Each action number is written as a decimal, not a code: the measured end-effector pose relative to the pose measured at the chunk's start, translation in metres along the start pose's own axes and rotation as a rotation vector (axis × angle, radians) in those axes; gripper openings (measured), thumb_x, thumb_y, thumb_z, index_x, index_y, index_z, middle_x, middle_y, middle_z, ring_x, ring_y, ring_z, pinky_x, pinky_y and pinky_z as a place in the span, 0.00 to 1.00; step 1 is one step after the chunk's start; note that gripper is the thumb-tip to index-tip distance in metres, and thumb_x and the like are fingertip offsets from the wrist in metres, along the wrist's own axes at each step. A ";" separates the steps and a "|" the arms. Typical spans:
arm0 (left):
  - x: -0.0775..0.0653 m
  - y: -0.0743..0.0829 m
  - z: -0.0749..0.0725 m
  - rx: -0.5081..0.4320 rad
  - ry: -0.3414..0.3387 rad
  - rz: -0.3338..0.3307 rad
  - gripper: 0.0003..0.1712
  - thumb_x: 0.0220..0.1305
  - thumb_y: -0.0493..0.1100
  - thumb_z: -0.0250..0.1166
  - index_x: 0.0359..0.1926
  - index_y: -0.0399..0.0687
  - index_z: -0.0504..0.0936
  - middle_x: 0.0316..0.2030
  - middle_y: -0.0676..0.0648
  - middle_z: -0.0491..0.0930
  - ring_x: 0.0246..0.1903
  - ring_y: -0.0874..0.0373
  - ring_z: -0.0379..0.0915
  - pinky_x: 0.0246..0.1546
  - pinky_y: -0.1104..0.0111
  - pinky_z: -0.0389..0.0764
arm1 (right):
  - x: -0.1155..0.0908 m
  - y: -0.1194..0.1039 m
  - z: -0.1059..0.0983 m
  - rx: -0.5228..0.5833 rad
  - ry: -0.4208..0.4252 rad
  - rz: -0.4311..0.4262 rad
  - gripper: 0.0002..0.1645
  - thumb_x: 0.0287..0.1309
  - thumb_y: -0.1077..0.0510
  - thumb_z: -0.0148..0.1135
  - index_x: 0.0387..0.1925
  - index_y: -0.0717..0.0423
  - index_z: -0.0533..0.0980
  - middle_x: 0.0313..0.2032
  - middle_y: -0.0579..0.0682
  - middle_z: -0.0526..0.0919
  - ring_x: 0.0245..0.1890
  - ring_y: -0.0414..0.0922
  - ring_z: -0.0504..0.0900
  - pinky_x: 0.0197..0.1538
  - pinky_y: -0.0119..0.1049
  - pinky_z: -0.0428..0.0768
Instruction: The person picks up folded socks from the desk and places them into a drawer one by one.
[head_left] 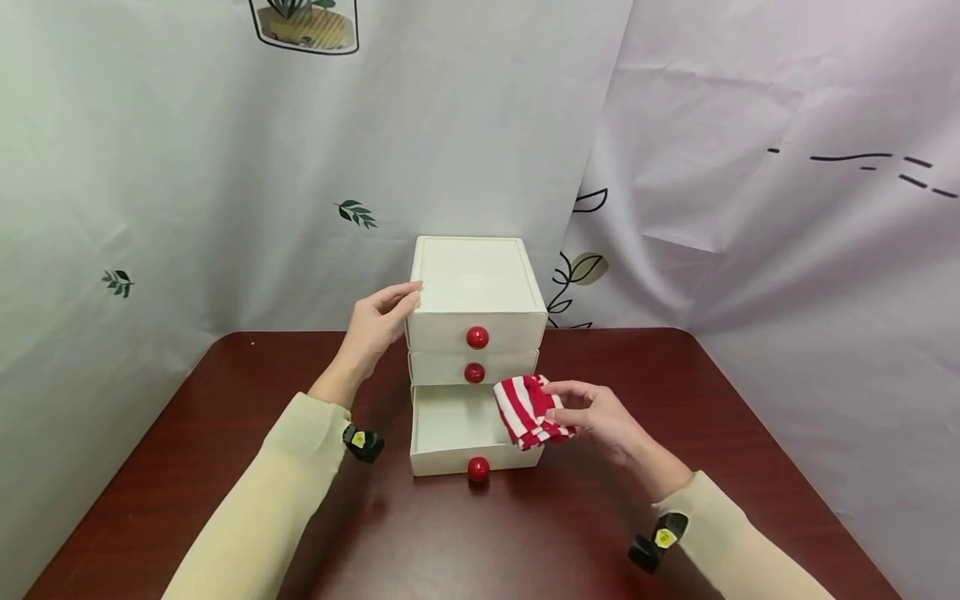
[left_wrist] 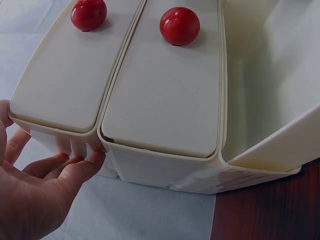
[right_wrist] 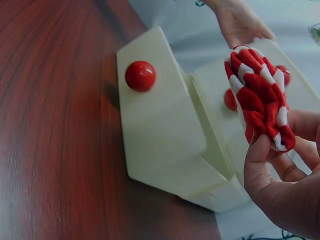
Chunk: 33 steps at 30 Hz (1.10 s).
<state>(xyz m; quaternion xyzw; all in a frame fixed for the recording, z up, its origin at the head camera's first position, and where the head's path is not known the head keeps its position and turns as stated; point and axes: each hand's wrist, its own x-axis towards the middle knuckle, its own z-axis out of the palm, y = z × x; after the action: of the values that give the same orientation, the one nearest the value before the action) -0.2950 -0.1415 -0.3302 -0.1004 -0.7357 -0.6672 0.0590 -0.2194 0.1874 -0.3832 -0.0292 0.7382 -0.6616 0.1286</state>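
A white drawer unit with red ball knobs stands on the table, its bottom drawer pulled out and the two drawers above it closed. My left hand rests against the unit's upper left side; in the left wrist view its fingertips touch the side wall. Between thumb and fingers, my right hand pinches a folded red-and-white striped cloth, possibly a sock. It hangs over the right part of the open drawer. Bunched folds of the cloth show in the right wrist view.
The dark reddish wooden table extends around the unit. A pale curtain with printed plants hangs right behind the table and along its sides. The bottom drawer's red knob juts toward the front.
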 end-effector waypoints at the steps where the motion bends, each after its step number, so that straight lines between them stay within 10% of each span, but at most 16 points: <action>1: 0.000 0.000 0.000 0.000 -0.001 0.003 0.28 0.60 0.57 0.62 0.59 0.54 0.75 0.56 0.47 0.73 0.43 0.57 0.67 0.54 0.52 0.67 | 0.002 0.001 0.004 0.006 -0.011 0.007 0.26 0.48 0.62 0.69 0.52 0.61 0.76 0.44 0.59 0.75 0.39 0.50 0.77 0.36 0.42 0.80; 21: 0.001 0.005 0.004 -0.015 -0.020 -0.004 0.26 0.62 0.53 0.61 0.60 0.52 0.75 0.58 0.47 0.72 0.51 0.56 0.66 0.56 0.52 0.66 | 0.048 0.009 0.063 -0.025 -0.009 0.155 0.20 0.50 0.67 0.66 0.48 0.61 0.79 0.34 0.54 0.75 0.24 0.42 0.75 0.27 0.32 0.76; 33: 0.000 0.001 0.000 -0.022 -0.015 -0.002 0.27 0.62 0.54 0.62 0.60 0.51 0.75 0.57 0.46 0.72 0.53 0.56 0.66 0.55 0.52 0.66 | 0.059 0.019 0.080 -0.309 0.014 -0.035 0.21 0.45 0.68 0.70 0.45 0.66 0.80 0.23 0.52 0.72 0.22 0.42 0.69 0.22 0.31 0.72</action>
<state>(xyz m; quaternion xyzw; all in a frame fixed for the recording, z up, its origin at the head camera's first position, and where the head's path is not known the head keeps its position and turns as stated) -0.2945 -0.1416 -0.3294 -0.1054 -0.7287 -0.6747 0.0514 -0.2562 0.0997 -0.4182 -0.0568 0.8314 -0.5425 0.1061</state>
